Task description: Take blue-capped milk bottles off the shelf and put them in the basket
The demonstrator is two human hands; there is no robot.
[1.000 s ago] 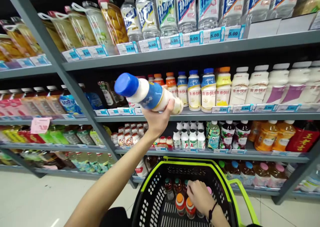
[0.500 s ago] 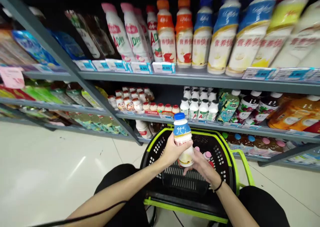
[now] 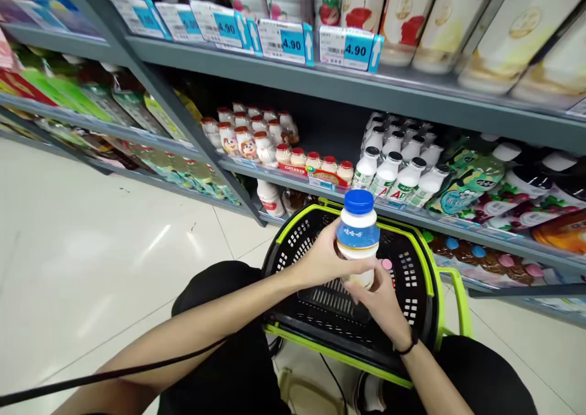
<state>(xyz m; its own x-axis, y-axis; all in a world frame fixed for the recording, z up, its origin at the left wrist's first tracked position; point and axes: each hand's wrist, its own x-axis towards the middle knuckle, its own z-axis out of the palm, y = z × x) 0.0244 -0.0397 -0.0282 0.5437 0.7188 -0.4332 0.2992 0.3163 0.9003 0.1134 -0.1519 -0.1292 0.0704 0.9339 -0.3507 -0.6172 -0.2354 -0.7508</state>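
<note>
Both hands hold one white milk drink bottle (image 3: 358, 235) with a blue cap and a blue upper label, upright over the basket. My left hand (image 3: 323, 257) wraps round its left side, thumb across the front. Around the lower right part closes my right hand (image 3: 381, 296), a dark band on its wrist. Below them stands a black shopping basket (image 3: 315, 324) with lime-green rim and handle. Inside it, a pink bottle cap (image 3: 387, 263) shows beside the right hand; the rest of that bottle is mostly hidden.
Grey shelves (image 3: 274, 76) run across the front, with price tags (image 3: 348, 49) along the upper edge. Small red-capped bottles (image 3: 249, 140) and black-capped white bottles (image 3: 403, 174) line the middle shelf. A pale tiled floor (image 3: 128, 232) lies to the left. A black cord (image 3: 114, 372) crosses my left arm.
My view has tipped down and closer to the lower shelves. The bottle has tilted its cap toward me, and my right hand has shifted its grip around the lower part.
</note>
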